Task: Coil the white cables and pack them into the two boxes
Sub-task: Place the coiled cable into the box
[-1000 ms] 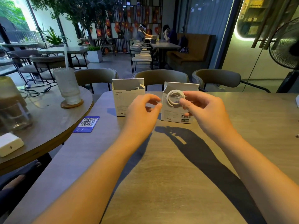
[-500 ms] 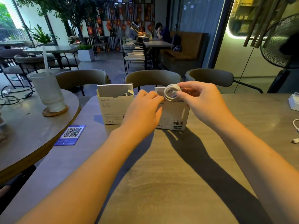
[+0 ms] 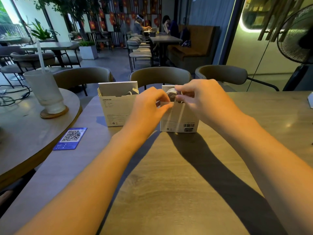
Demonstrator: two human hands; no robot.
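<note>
A coiled white cable [image 3: 171, 94] is pinched by the right hand [image 3: 203, 100] directly above the right box [image 3: 179, 119]. That box's front edge is pinched by the left hand [image 3: 149, 106]; the drop is judged straight down.

Two white boxes [image 3: 116, 111] [image 3: 179, 117] (the right one barcoded in black) stand on a brown wood-grain table [image 3: 169, 184], with a blue card [image 3: 70, 139] bearing a black-and-white QR pattern at nine o'clock.

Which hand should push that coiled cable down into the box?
Right hand: it already pinches the coiled cable over the right box, while the left hand holds the box's front edge.
</note>
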